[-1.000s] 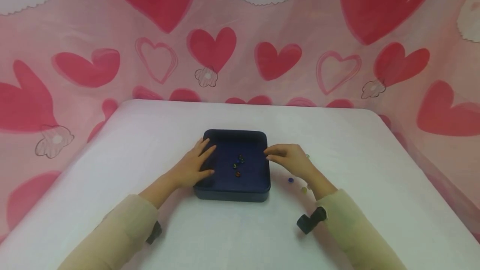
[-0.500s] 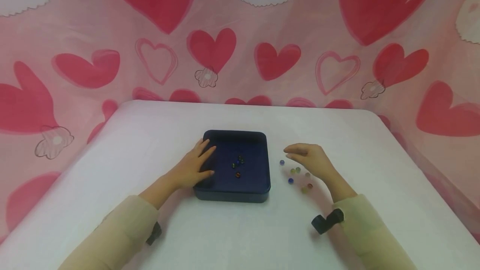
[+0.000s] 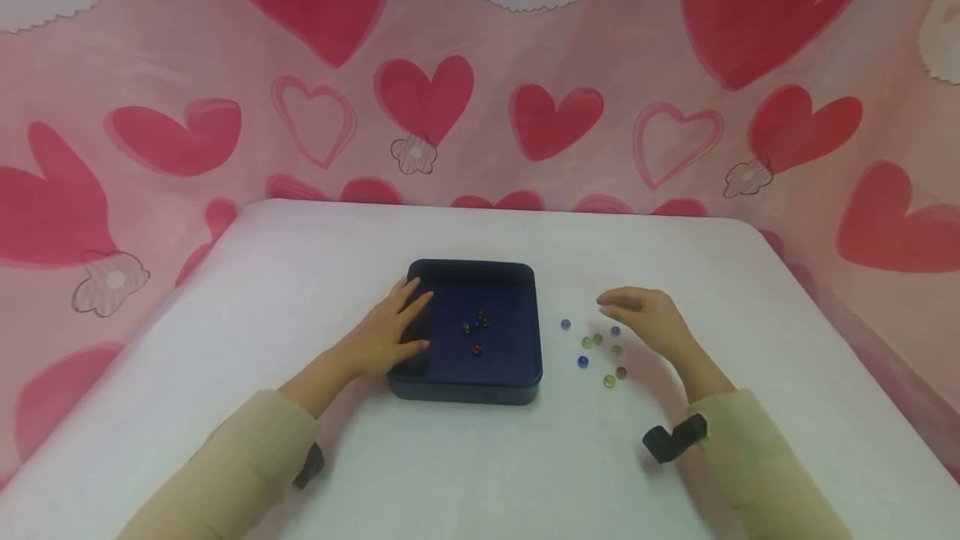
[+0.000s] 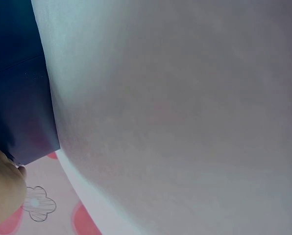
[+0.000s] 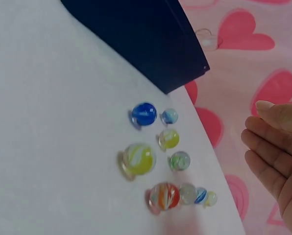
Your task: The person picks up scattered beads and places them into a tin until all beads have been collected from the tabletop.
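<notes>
A dark blue square tin (image 3: 463, 392) stands mid-table with several glass marbles lying inside, among them an orange-red marble (image 3: 477, 349). Across its left rim rests my left hand (image 3: 378, 333), fingers spread over the inside edge. To the right of the tin, several loose marbles lie on the cloth, including a deep blue marble (image 5: 144, 114), a yellow-swirled marble (image 5: 139, 159) and an orange-and-white marble (image 5: 164, 196). My right hand (image 3: 643, 317) hovers above their right side, fingers lightly bent together. In the right wrist view its palm faces the camera and holds nothing.
A white cloth (image 3: 337, 457) covers the table. Behind and beside it hangs a pink curtain (image 3: 495, 173) printed with hearts. Black wrist cameras are strapped at both sleeves, the right camera (image 3: 673, 438) low over the cloth.
My right hand has moved from the tin's right rim rightwards past the loose marbles, bringing more of them into sight. My left hand has stayed on the tin.
</notes>
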A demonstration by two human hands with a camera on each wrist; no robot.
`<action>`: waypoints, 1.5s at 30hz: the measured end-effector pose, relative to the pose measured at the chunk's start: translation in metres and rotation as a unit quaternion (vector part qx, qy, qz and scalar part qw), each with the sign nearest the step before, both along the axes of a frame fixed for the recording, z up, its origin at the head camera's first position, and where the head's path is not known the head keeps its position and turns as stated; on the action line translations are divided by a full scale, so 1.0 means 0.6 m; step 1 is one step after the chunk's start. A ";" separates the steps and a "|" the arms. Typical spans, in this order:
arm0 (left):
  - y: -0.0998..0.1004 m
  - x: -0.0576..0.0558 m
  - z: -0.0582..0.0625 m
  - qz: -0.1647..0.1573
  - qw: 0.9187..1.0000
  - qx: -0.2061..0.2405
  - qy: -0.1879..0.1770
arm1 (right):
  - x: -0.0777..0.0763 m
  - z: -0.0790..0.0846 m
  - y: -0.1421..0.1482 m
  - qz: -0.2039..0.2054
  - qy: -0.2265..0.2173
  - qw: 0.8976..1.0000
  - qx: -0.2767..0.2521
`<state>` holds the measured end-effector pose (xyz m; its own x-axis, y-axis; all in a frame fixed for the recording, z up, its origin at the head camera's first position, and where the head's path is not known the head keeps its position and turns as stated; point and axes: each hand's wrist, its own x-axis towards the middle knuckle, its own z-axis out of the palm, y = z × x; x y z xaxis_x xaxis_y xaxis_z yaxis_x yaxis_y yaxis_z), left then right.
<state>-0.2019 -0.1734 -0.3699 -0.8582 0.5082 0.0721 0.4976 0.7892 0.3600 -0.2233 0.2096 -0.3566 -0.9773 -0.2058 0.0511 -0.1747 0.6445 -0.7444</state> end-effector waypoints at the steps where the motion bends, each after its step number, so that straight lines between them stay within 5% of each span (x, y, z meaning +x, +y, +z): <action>1: 0.000 0.000 0.000 0.000 1.000 0.000 0.000 | -0.001 -0.002 0.003 -0.004 -0.001 1.000 0.000; 9: 0.002 -0.003 0.000 -0.012 1.000 0.014 0.013 | -0.011 -0.018 0.020 -0.065 -0.015 0.998 0.019; 21: 0.008 -0.007 -0.001 -0.009 1.000 0.003 0.006 | -0.027 -0.040 0.049 -0.086 -0.075 0.993 0.037; 45: -0.005 -0.009 -0.001 -0.008 1.000 0.006 0.006 | -0.039 -0.056 0.027 -0.050 -0.057 0.990 0.120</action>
